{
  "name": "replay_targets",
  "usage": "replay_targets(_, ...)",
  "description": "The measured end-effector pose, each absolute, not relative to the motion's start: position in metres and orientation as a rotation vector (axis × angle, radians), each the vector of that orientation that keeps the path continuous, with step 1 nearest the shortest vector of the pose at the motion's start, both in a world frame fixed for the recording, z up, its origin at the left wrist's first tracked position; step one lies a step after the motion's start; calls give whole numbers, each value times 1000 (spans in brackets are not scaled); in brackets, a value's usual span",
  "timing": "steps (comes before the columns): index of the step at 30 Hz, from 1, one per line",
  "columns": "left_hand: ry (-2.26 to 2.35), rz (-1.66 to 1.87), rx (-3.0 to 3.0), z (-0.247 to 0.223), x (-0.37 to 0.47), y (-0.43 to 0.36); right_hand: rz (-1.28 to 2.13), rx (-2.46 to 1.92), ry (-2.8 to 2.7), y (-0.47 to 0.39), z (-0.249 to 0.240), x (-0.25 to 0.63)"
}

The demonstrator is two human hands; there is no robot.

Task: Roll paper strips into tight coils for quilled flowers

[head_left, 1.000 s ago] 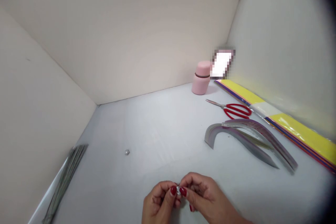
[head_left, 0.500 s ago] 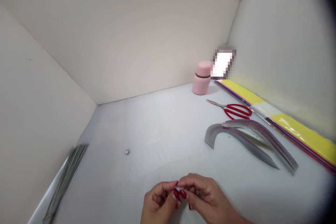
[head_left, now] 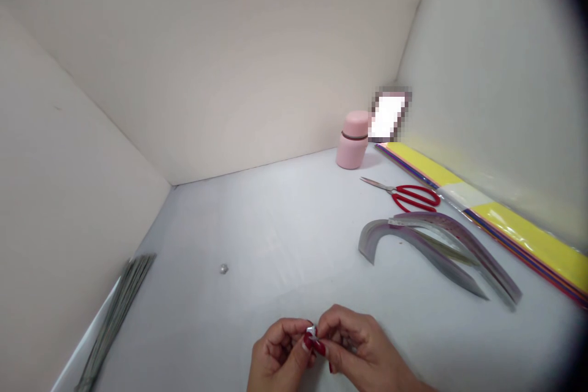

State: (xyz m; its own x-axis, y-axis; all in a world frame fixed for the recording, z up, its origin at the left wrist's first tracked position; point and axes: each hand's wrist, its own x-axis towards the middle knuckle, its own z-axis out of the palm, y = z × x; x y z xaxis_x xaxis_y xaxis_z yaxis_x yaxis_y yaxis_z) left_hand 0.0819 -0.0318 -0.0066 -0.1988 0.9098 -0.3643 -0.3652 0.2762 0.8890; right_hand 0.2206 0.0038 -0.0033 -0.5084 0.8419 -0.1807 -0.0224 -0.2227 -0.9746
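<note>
the left hand (head_left: pixel 278 352) and the right hand (head_left: pixel 358 346), both with dark red nails, meet fingertip to fingertip over the near part of the smooth white tabletop (head_left: pixel 285 226). between them is a tiny, shiny silver crumpled piece (head_left: pixel 311 330). the left thumb and fingers pinch it narrowly; the right thumb and forefinger close on it from the other side, and the remaining fingers curl in. a small round silver ball (head_left: pixel 223 269) lies alone toward the left edge, along which runs a bundle of thin grey-green sticks (head_left: pixel 114 318). toward the right edge lie curved, glossy grey-purple strips (head_left: pixel 434 255), with red-handled metal scissors (head_left: pixel 395 189) just beyond them. flat yellow-topped sheets in clear plastic (head_left: pixel 509 220) line that edge. a pink lidded bottle (head_left: pixel 351 150) stands upright near the far right corner.
</note>
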Motion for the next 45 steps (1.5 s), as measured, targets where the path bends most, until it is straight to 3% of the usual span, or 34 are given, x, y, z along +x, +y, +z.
replay_targets(7, 1528, 1245, 1161, 8, 84, -38, 1834, -1022, -1356, 6, 1, 226)
replay_targets(14, 1887, 725, 2298, 53, 98, -46, 2018, -976, -1092, 12, 12, 224)
replay_targets(19, 1952, 505, 2438, 63, 108, -47, 2032, -1033, -996, 11, 17, 223)
replay_targets(31, 1955, 412, 2437, 66, 112, -44, 2123, -952, -843, 12, 11, 225)
replay_targets(34, 1933, 449, 2414, 63, 110, -43, 2130, -946, -824, 13, 12, 224)
replay_targets(37, 1857, 763, 2211, 55, 105, -42, 2114, -936, -842, 13, 14, 223)
replay_targets(41, 1526, 1276, 1190, 34, 95, -39, 2076, -951, -926, 11, 14, 222)
replay_targets(45, 1211, 1332, 450, 15, 89, -30, 2022, -940, -1022, 11, 13, 221)
